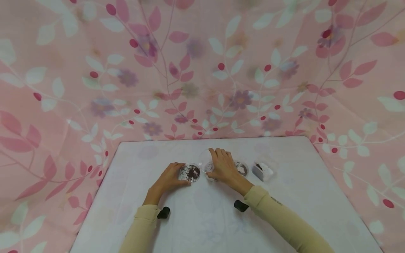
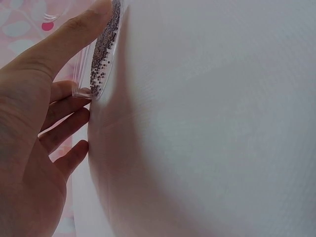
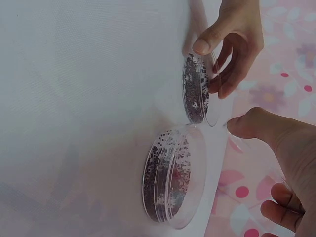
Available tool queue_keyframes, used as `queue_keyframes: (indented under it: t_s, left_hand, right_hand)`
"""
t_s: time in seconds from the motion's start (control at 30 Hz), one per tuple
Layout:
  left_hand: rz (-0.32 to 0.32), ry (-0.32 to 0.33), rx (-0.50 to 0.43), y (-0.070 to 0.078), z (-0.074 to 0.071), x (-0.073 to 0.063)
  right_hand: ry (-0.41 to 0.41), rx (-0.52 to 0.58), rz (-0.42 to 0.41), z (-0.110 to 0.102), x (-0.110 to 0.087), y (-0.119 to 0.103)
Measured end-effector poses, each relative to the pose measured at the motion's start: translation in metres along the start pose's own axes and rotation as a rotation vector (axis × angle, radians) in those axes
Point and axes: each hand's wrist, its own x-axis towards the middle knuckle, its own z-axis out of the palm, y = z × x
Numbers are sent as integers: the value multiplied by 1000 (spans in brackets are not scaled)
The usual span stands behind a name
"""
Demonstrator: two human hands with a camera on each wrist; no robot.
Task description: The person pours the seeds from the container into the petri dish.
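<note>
My left hand (image 1: 168,178) grips a clear round petri dish (image 1: 192,172) by its sides, thumb at the near edge and fingers at the far edge. Dark brown granules lie scattered over the bottom of that dish. In the right wrist view the same dish (image 3: 196,89) stands on the white cloth. My right hand (image 1: 224,165) holds a clear round lid (image 1: 204,157) by its rim, tilted over a second dish (image 1: 209,167), which the hand partly covers. Dark granules also show inside this second dish (image 3: 168,180).
A third petri dish (image 1: 242,169) with dark granules stands right of my right hand. Farther right is a small clear container (image 1: 262,171) with dark and white contents. A white cloth (image 1: 202,218) covers the table; a pink floral curtain (image 1: 202,70) hangs behind it.
</note>
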Motion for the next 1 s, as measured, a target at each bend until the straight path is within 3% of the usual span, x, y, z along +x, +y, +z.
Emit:
queue_keyframes:
  t_s: [0.67,1.0]
  left_hand:
    - [26,21,-15,-5,0,-2]
    - [24,25,-20,-7,2,0]
  right_hand:
    - [-80,-100,-67,7,8,-17]
    - [-64,-158,-107,11,11,-19]
